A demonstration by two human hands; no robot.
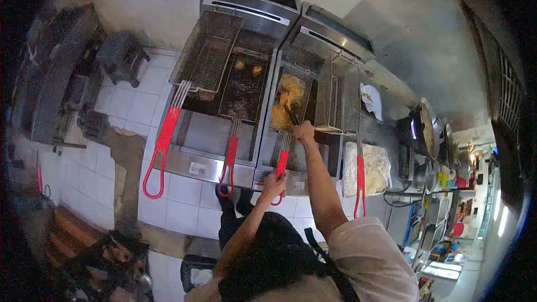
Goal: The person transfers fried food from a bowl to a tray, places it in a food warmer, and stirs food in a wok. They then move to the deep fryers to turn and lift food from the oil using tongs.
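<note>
Currently, your left hand (pixel 273 185) is clamped on a red handle (pixel 283 159), your right hand (pixel 304 132) around a dark utensil (pixel 291 116) over food (pixel 290 92) near the left edge of the right fryer (pixel 335 38). Tilting the handle may spill food; hard prodding may splash your right hand. The left fryer (pixel 243 175)'s front-edge label (pixel 197 168) is unreadable.

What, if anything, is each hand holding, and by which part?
Left hand: a wire-mesh metal fryer basket, by its red looped handle. Right hand: a slim dark utensil, probably tongs, by its end farther from the golden food.
</note>
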